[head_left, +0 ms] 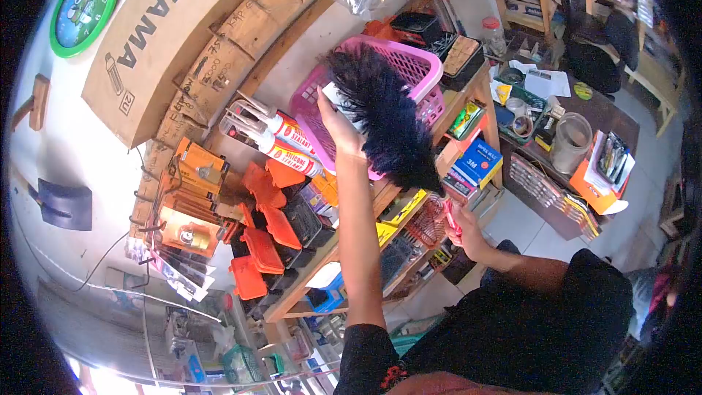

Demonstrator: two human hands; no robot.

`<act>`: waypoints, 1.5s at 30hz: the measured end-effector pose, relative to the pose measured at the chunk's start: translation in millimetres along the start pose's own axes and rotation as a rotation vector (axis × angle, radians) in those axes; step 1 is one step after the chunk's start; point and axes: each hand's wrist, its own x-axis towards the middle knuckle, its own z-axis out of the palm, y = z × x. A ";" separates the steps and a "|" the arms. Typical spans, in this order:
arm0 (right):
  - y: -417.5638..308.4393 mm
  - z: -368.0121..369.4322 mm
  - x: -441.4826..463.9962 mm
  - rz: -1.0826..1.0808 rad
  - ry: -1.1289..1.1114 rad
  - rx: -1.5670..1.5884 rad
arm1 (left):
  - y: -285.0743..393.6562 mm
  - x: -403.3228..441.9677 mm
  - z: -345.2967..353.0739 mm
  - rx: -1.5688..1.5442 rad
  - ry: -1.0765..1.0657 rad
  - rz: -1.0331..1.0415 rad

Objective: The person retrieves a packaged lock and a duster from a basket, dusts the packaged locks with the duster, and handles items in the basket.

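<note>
My right hand (469, 234) is closed round the pinkish-red handle (452, 221) of a feather duster. The duster's black bristly head (391, 121) spreads up and left across a pink plastic basket (428, 73). My left hand (340, 128) reaches up to the basket, its thumb raised beside a white item (335, 95). The black duster head covers most of that item, and the other fingers do not show. Below the left hand lie silicone sealant tubes (292, 153) with white nozzles.
Orange-lidded bins (263, 249) stand along the wooden shelf. Hanging packets (191, 230), a cardboard box (139, 51) and a green wall clock (85, 7) are at left. A cluttered desk (563, 212) with a clear jar (572, 143) stands at right; boxes (475, 161) sit on the nearer shelf.
</note>
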 end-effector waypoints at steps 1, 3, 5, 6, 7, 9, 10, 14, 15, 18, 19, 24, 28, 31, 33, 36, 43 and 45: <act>2.6 1.6 0.2 0.012 0.007 0.018 | -1.3 5.8 -2.8 -0.017 -0.020 0.022; 10.0 3.5 -5.0 0.034 0.028 0.051 | -2.5 7.3 -5.2 -0.036 0.003 -0.038; 29.7 -9.1 -19.5 0.044 -0.005 -0.045 | 0.7 -2.1 -3.3 -0.034 -0.034 -0.205; 40.9 -17.5 -27.0 0.046 -0.019 -0.095 | 5.1 -10.1 7.4 0.073 -0.212 -0.190; 53.3 -25.3 -34.0 0.063 -0.019 -0.089 | 5.1 -11.4 10.6 0.048 -0.187 -0.193; 61.6 -28.6 -44.5 0.101 -0.023 -0.076 | 8.1 -16.2 18.5 0.034 -0.102 -0.236; 58.0 -23.1 -48.1 0.072 0.051 -0.101 | 8.1 -15.9 17.0 0.042 -0.116 -0.229; 18.7 -24.3 -28.7 0.079 0.025 -0.138 | 5.3 -14.3 13.9 -0.002 -0.144 -0.214; 4.3 -25.5 -22.5 0.088 0.005 -0.147 | 5.3 -12.4 14.4 -0.031 -0.145 -0.213; -30.0 -10.2 -10.5 0.103 -0.002 -0.141 | -0.9 4.0 -1.4 -0.172 -0.136 -0.059; -34.1 -4.4 -13.9 0.136 -0.005 -0.113 | 1.6 0.6 2.6 -0.268 -0.152 -0.077; 11.3 1.5 -46.1 0.303 -0.028 0.022 | -1.0 4.3 -6.6 -0.005 -0.109 -0.188; 35.0 5.0 -63.0 0.414 -0.113 0.148 | 4.3 -10.0 10.4 0.074 -0.160 -0.235; 9.4 14.4 -45.0 0.497 -0.023 0.184 | 0.9 1.6 -5.9 0.003 -0.190 -0.269; -12.3 13.0 -26.9 0.486 -0.199 0.237 | -2.7 7.7 -12.4 0.005 -0.114 -0.177; -41.3 18.0 -7.7 0.475 -0.414 0.357 | 3.3 -1.8 1.1 -0.098 0.000 -0.216; -32.3 33.6 -32.9 0.986 -0.403 0.741 | 1.7 -3.3 1.2 -0.017 -0.254 -0.310; -23.4 33.3 -47.6 1.072 -0.385 0.874 | -1.6 -0.7 -3.4 0.000 -0.232 -0.297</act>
